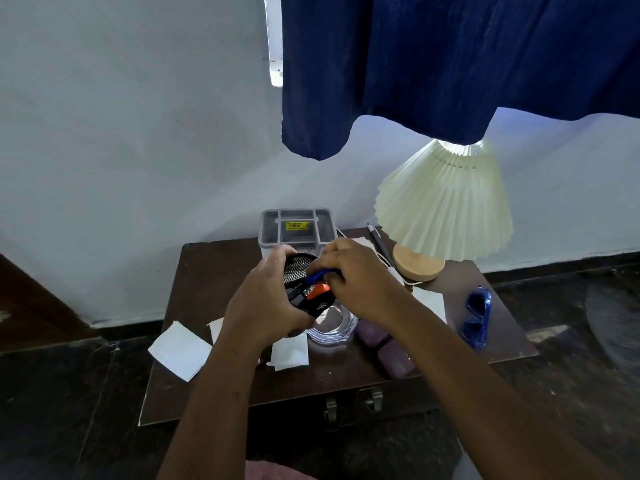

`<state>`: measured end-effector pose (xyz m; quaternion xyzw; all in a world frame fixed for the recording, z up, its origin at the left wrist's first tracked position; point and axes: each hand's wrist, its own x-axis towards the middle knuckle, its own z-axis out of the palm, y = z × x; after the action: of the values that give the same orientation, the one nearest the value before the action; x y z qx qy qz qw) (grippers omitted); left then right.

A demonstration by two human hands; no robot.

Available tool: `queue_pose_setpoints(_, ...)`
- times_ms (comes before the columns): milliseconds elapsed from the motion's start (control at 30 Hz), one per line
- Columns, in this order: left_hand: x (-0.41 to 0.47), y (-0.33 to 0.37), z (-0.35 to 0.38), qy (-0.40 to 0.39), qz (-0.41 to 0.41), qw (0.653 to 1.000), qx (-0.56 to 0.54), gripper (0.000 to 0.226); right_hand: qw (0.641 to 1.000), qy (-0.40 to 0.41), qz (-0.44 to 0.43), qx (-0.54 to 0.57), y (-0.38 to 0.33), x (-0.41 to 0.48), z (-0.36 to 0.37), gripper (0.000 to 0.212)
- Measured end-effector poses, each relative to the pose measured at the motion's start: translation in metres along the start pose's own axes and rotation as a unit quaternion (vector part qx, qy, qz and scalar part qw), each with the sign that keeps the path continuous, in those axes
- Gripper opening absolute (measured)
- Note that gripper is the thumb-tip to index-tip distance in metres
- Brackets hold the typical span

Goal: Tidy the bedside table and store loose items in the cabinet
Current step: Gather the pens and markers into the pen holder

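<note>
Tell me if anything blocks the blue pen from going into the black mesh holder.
Nothing visible blocks it. The right hand holds the blue pen at the open mouth of the mesh holder, which the left hand grips. An orange item lies inside, beside the pen.

My dark brown wooden table (207, 271) carries a grey plastic compartment box with a yellow sticker (294, 226) at twelve o'clock, by the wall. At one o'clock stands a lamp with a cream pleated shade and a round wooden base (419, 268), with a dark pen (375, 237) and a white cord (394, 271) just beside the base. A clear glass bowl (332, 329) sits at the centre, with two purple blocks (394, 358) towards five o'clock. Blue plastic glasses (476, 317) lie at three o'clock. One white paper square (180, 349) overhangs the edge at eight o'clock, a second paper square (290, 351) lies at six, and a third paper square (429, 303) lies between bowl and glasses.
</note>
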<state>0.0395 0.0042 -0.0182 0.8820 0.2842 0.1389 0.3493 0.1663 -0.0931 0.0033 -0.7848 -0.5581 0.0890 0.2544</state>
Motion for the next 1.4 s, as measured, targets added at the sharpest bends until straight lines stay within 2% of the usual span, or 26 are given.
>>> queue_pose_setpoints(100,0.0,0.0,0.0,0.005,-0.01,1.0,0.011,0.087,0.997,-0.019,-0.029,-0.071,0.002,0.004,0.0,0.042)
queue_pose_setpoints(200,0.0,0.0,-0.001,0.0,-0.016,1.0,0.005,0.087,0.998,-0.022,-0.03,-0.053,0.005,0.004,-0.001,0.044)
queue_pose_setpoints(300,-0.001,0.001,0.0,-0.005,-0.021,1.0,0.002,0.086,0.998,-0.015,-0.014,0.052,0.007,0.002,-0.002,0.048)
queue_pose_setpoints(367,-0.001,0.002,0.0,-0.007,-0.025,1.0,-0.001,0.087,0.986,0.003,0.02,0.166,0.011,0.003,-0.006,0.049)
queue_pose_setpoints(467,-0.002,0.004,0.001,-0.005,-0.033,0.999,0.004,0.087,0.926,0.023,0.071,0.37,0.028,0.01,-0.007,0.051)
queue_pose_setpoints(533,-0.003,0.006,0.002,0.0,-0.038,0.999,0.014,0.085,0.897,0.053,0.151,0.411,0.047,0.015,0.003,0.042)
queue_pose_setpoints(600,-0.003,0.008,0.004,0.008,-0.046,0.999,0.027,0.084,0.894,0.089,0.24,0.368,0.069,0.02,0.019,0.029)
queue_pose_setpoints(633,-0.004,0.008,0.005,0.014,-0.052,0.998,0.031,0.084,0.912,0.098,0.266,0.296,0.083,0.021,0.026,0.026)
queue_pose_setpoints(700,-0.003,0.008,0.005,0.028,-0.059,0.997,0.036,0.084,0.951,0.064,0.278,0.118,0.107,0.024,0.038,0.032)
queue_pose_setpoints(767,-0.001,0.007,0.006,0.038,-0.061,0.997,0.037,0.083,0.96,0.034,0.277,0.011,0.122,0.03,0.043,0.041)
queue_pose_setpoints(833,0.0,0.005,0.007,0.044,-0.061,0.996,0.037,0.084,0.959,0.036,0.278,-0.044,0.127,0.039,0.043,0.043)
queue_pose_setpoints(1067,0.005,-0.007,0.007,0.074,-0.07,0.994,0.045,0.085,0.938,-0.062,0.313,-0.136,0.145,0.051,0.045,0.032)
queue_pose_setpoints(1267,0.008,-0.008,0.008,0.078,-0.074,0.993,0.049,0.086,0.934,-0.048,0.337,-0.11,0.141,0.056,0.042,0.028)
queue_pose_setpoints(1400,0.008,-0.007,0.008,0.079,-0.074,0.993,0.051,0.086,0.945,0.014,0.317,-0.082,0.128,0.051,0.042,0.032)
